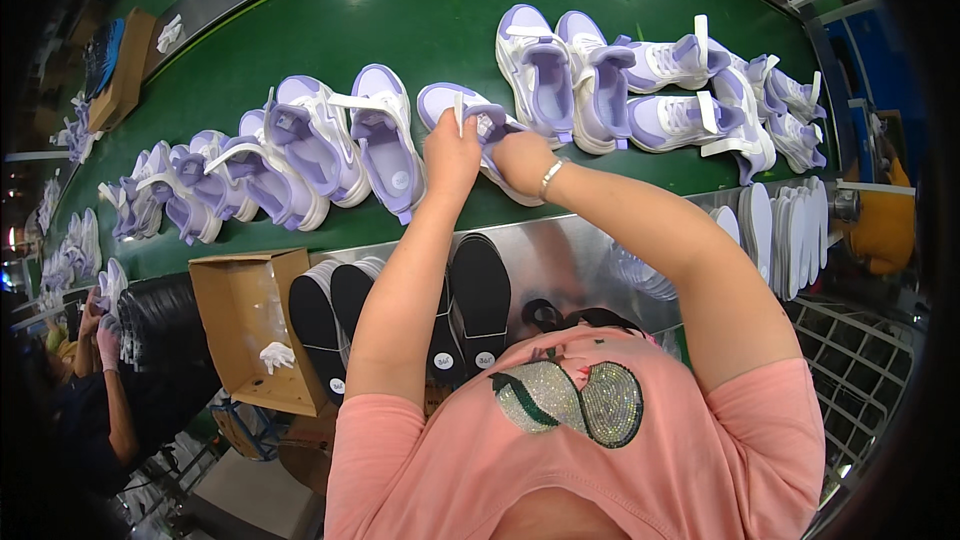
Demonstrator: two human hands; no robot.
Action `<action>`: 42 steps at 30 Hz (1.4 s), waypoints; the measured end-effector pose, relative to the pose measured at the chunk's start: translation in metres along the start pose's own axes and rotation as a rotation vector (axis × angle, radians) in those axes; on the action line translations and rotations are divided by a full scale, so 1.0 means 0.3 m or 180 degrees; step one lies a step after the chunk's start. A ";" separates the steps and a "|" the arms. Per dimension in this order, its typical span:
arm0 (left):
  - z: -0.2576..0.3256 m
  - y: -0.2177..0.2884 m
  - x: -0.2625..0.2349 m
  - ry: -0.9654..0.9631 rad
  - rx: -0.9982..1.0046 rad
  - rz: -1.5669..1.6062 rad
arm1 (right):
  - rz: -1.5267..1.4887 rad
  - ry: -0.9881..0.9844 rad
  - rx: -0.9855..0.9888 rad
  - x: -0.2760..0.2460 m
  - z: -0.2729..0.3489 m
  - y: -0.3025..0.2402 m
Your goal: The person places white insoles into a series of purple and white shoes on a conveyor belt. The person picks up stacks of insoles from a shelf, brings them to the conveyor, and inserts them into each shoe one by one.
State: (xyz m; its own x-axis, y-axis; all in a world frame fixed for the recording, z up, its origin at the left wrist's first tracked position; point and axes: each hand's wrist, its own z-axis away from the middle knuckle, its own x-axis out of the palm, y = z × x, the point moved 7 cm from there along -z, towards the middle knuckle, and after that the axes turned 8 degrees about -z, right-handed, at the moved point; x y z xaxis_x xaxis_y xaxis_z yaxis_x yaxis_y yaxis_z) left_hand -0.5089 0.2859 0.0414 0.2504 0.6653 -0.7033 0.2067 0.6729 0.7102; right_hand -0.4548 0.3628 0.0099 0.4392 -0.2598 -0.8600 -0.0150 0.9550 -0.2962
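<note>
So nearest me there's a bunch of black insoles next to an open cardboard box. Just past those, a lilac-and-white sneaker sits on the green tabletop. Left hand has its grip closed on it by the strap; right hand is at the opening, fingers hidden, so can't tell how tight that grip is. More matching shoes either side.
</note>
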 end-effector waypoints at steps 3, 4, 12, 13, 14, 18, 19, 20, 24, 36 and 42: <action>-0.015 -0.028 0.012 -0.0058 -0.0128 0.0087 | 0.0229 -0.0784 0.0003 0.023 -0.043 -0.016; -0.018 -0.025 0.014 -0.0053 -0.0094 0.0079 | 0.0383 -0.1050 -0.0043 0.044 -0.059 -0.015; -0.016 0.010 0.013 -0.0003 0.0069 -0.0182 | 0.0499 -0.0659 0.0086 0.027 -0.032 -0.004; -0.014 0.016 0.013 0.0027 0.0066 -0.0220 | 0.0560 -0.0726 -0.0029 0.032 -0.027 -0.001; -0.009 0.019 0.010 0.0054 0.0067 -0.0257 | 0.0620 -0.0792 -0.0140 0.036 -0.019 0.001; -0.022 -0.040 0.011 0.0002 -0.0214 -0.0137 | 0.0221 -0.1199 -0.0436 -0.092 0.115 -0.073; -0.015 -0.020 0.005 0.0083 -0.0053 -0.0160 | 0.0112 -0.1165 -0.0408 -0.067 0.133 -0.048; -0.009 -0.017 0.012 0.0079 -0.0075 -0.0307 | 0.0158 -0.1176 -0.0458 -0.031 0.140 -0.034; -0.026 -0.001 0.063 0.0195 0.0065 -0.0650 | 0.0195 -0.1039 -0.0376 0.033 0.164 -0.003; 0.061 0.435 0.071 0.0096 0.1356 -0.0983 | -0.1211 0.2812 0.0089 -0.405 0.665 0.658; 0.036 0.392 0.367 -0.0607 0.0397 -0.2439 | 0.0238 0.1978 0.2200 -0.183 0.995 1.176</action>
State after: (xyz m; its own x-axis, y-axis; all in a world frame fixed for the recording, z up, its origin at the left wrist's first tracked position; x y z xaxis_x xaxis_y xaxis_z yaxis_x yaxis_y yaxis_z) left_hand -0.4469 0.4346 0.0478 0.1510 -0.0420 -0.9876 0.4882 0.8719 0.0375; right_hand -0.2163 0.7565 0.0766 -0.1040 -0.0335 -0.9940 0.6018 0.7936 -0.0897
